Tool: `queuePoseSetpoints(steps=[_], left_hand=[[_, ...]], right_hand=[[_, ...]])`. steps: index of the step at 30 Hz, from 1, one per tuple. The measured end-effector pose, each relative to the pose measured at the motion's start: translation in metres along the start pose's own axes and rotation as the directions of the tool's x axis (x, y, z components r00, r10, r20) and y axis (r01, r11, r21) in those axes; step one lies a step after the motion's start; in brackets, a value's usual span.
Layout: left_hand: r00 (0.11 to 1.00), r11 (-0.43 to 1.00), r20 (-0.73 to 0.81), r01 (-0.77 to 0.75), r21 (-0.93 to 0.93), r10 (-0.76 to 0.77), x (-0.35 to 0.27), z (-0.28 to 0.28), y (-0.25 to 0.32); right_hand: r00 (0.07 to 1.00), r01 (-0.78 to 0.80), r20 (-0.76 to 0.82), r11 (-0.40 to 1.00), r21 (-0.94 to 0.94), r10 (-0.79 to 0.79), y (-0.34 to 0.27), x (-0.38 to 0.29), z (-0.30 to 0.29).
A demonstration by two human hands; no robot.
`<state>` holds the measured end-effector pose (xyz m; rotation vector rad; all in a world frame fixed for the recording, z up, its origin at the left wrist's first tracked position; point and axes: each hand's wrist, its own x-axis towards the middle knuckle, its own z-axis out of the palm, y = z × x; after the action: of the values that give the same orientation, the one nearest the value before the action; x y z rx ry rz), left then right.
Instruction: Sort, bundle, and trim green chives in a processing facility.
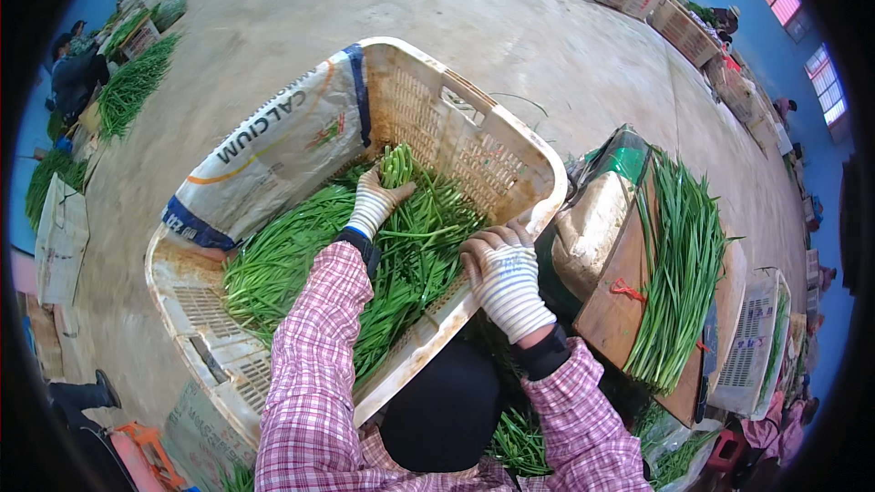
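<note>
A large white plastic crate (pixel 437 348), stained brown, stands before me with long green stalks (pixel 287 260) lying in it. A printed woven sack (pixel 287 143) hangs over its far left wall. Inside the crate my left hand (pixel 378 198), in a striped knit glove, is closed around a bundle of green stalks (pixel 396 162), cut ends up. My right hand (pixel 506 273), gloved alike, grips the crate's near right rim. To the right, a bundle of long green leaves (pixel 680 273) rests on a wooden board (pixel 618 287), beside a red tie (pixel 627 290).
Another white crate (pixel 748 348) stands far right. More crates (pixel 683 31) line the blue wall at upper right, with people among them. At the left, people (pixel 75 75) sit beside heaps of greens (pixel 137 85). An orange plastic stool (pixel 152 454) is at lower left. Concrete floor (pixel 307 7) lies beyond the crate.
</note>
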<state>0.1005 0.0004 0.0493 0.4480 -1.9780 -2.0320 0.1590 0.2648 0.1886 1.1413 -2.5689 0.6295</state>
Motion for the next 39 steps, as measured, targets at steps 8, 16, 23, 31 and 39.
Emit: queuePoseSetpoints(steps=[8,16,23,31,39], left_hand=[[0.994,0.953,0.027,-0.097,-0.286,0.110,-0.059,-0.033,0.034],[0.986,0.953,0.051,-0.139,-0.267,0.158,-0.074,-0.034,0.040],[0.971,0.957,0.190,-0.087,-0.276,0.143,-0.087,-0.028,0.036],[0.930,0.986,0.350,-0.056,-0.158,0.109,-0.081,-0.003,0.033],[0.998,0.981,0.050,-0.022,-0.191,0.032,-0.077,-0.020,0.042]], right_hand=[[0.898,-0.247,0.360,0.967,-0.064,0.253,-0.017,0.039,-0.006],[0.718,-0.418,0.609,0.908,-0.008,0.336,0.008,0.080,0.044],[0.918,-0.285,0.395,0.738,0.611,0.027,0.006,0.078,0.057],[0.867,-0.498,0.339,0.632,0.593,0.365,0.020,0.071,0.072],[0.660,-0.256,0.714,0.964,-0.077,0.232,0.024,0.076,0.050]])
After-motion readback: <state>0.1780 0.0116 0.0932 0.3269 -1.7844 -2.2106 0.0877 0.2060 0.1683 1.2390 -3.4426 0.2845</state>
